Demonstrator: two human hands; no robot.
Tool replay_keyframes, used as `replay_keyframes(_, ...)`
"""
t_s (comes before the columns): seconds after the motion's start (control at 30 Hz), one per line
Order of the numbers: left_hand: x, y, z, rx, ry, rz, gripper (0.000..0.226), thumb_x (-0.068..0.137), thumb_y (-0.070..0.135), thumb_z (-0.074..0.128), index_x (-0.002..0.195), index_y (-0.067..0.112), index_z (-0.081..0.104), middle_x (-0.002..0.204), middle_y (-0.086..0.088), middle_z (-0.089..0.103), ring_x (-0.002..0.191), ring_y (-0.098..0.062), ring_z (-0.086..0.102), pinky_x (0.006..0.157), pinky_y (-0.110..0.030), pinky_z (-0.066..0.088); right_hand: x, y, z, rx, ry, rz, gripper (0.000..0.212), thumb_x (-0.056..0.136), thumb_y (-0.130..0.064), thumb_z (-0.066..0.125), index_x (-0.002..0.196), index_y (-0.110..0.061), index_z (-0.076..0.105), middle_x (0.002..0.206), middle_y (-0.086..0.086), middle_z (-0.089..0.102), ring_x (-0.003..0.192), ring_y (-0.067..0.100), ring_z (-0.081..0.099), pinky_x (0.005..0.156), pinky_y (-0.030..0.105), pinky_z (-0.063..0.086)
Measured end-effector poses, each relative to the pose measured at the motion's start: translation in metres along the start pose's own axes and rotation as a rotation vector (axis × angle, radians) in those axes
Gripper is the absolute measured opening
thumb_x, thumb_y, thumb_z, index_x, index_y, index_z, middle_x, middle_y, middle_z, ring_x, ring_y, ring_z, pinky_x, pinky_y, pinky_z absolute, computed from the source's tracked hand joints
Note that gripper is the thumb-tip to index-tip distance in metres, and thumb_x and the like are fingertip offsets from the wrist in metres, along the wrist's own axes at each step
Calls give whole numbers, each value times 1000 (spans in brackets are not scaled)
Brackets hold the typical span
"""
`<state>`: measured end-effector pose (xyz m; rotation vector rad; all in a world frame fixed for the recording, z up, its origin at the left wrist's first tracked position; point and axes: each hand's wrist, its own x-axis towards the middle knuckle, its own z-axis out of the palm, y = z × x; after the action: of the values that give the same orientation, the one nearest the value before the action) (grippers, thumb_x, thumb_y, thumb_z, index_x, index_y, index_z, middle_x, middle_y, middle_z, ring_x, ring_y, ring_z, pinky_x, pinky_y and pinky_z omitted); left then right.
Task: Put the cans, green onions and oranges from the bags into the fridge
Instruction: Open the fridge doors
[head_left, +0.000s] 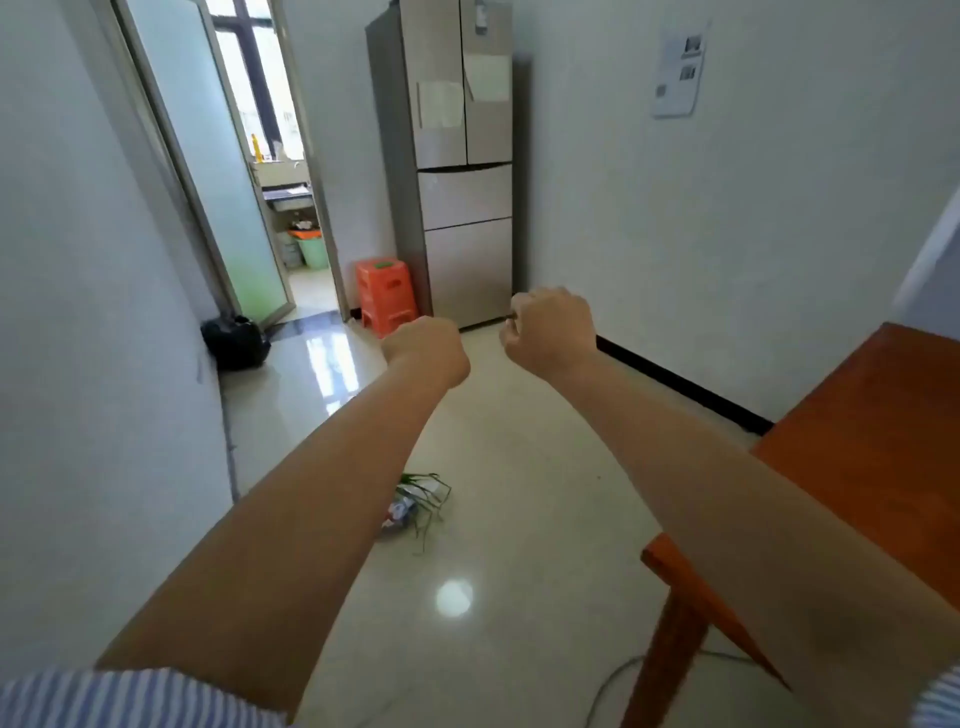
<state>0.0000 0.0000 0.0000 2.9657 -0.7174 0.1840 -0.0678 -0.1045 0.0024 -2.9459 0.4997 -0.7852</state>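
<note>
A tall silver fridge (462, 156) stands against the far wall with all its doors closed. On the floor in the middle lies a clear bag (408, 506) with green onions (428, 496) sticking out of it; part of it is hidden behind my left forearm. Both my arms are stretched forward at chest height. My left hand (426, 351) is curled into a fist with nothing in it. My right hand (550, 332) is also a fist, and something small and dark shows at its fingers. Both hands are well above the bag and short of the fridge.
An orange plastic stool (387, 293) stands left of the fridge. A black bag (234, 343) lies by the left wall near an open glass door (208, 171). A brown wooden table (852, 452) fills the right side, with a cable (618, 680) on the floor beneath it.
</note>
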Motion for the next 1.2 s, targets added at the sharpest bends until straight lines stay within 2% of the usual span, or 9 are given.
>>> replay_keyframes(0.07,53,7,20,23,-67,-6,28,92,12,44,115,6,58,120,-11,59,109,-27,58,85,-31,48,42,19,33,-7,-56,16,29,88,-18,44,102,2,60,109,19,62,103,35,54,84,35,40)
replay_keyframes(0.17,143,11,42,59,-117,8,26,92,12,43,113,8,59,117,-9,59,107,-25,58,82,-29,46,116,50,77,-36,-135,18,30,89,-19,43,104,0,60,113,18,60,106,33,54,84,33,40)
replay_keyframes(0.4,333,4,76,102,-91,40,25,91,10,42,108,5,60,111,-11,60,103,-26,59,74,-28,42,291,97,179,-37,-169,50,29,88,-17,44,105,0,60,114,20,60,107,35,54,84,35,43)
replay_keyframes(0.57,478,-5,100,136,-40,54,29,92,12,42,114,3,58,116,-14,58,108,-29,56,88,-35,47,419,113,261,-41,-154,27,29,88,-16,43,108,0,59,115,19,59,107,36,54,85,35,43)
replay_keyframes(0.8,693,3,110,147,-32,91,32,94,17,43,120,4,58,124,-15,55,116,-31,51,91,-35,44,604,156,341,-23,-135,77,31,90,-16,42,112,-2,59,115,18,61,108,35,54,86,35,44)
replay_keyframes(0.97,847,36,142,108,-67,114,33,92,17,45,120,4,58,125,-14,56,117,-31,51,89,-37,44,727,218,406,-9,-130,131,29,89,-15,43,106,1,60,111,20,61,103,35,55,81,35,45)
replay_keyframes(1.2,1072,95,172,81,-35,88,34,92,18,45,120,4,59,126,-16,58,117,-33,53,91,-38,46,916,330,498,61,-130,167,30,87,-15,43,105,1,62,111,21,61,103,37,56,84,39,46)
